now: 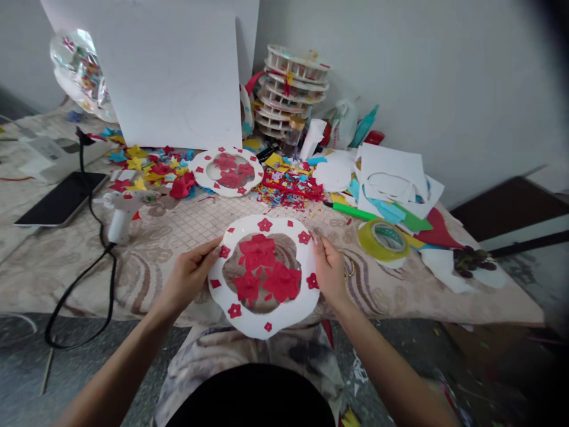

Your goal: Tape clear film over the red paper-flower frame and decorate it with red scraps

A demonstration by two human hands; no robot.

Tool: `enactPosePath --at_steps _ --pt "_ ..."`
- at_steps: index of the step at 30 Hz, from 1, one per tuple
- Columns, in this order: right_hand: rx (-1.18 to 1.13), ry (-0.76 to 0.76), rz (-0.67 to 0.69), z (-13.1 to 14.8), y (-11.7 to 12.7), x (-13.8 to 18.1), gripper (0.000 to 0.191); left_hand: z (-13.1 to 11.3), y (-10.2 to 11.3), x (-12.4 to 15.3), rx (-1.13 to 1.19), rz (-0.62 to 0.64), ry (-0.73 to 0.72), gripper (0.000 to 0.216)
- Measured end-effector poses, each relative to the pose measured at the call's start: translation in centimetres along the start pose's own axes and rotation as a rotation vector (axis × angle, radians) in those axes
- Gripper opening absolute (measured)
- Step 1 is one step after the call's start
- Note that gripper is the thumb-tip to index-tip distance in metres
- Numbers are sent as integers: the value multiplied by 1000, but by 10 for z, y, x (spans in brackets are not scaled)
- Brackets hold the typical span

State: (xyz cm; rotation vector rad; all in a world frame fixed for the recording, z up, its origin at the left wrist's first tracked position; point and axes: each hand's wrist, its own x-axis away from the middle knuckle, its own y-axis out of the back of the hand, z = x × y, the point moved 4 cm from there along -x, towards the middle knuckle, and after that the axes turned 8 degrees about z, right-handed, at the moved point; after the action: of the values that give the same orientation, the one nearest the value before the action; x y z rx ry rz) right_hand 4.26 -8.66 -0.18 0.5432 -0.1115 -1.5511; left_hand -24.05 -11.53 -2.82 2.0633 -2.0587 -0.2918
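Observation:
Between my two hands is a white scalloped paper frame (253, 323) with a see-through middle. Red paper flowers (282, 282) sit on the clear part, and small red flowers and diamonds dot the rim. My left hand (195, 267) pinches its left edge, thumb on top. At the right edge my right hand (329, 267) grips it the same way. The frame is held tilted over the table's front edge, above my lap. A second, similar scalloped frame (202, 172) with red flowers lies farther back on the table.
A glue gun (122, 216) with a black cord and a phone (62, 198) lie at left. Behind are paper scraps (293, 187), white boards (173, 77) and stacked white frames (291, 89). Yellow tape (373, 242), a green marker (353, 210) and cut paper (391, 169) lie at right.

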Motion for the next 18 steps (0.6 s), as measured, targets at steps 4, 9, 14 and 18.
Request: enactPosePath --at_steps 4,9,14,18 --pt "-10 -97 -8 -6 1 0 40 3 0 -1 33 -30 27 53" --pt "-82 -153 23 -13 1 -3 43 4 0 -2 86 -13 40 54" --pt "-101 -150 81 -13 3 -4 43 7 3 -2 87 -37 57 54" --pt "18 -65 172 -6 4 -4 39 9 4 -4 67 -19 57 54"
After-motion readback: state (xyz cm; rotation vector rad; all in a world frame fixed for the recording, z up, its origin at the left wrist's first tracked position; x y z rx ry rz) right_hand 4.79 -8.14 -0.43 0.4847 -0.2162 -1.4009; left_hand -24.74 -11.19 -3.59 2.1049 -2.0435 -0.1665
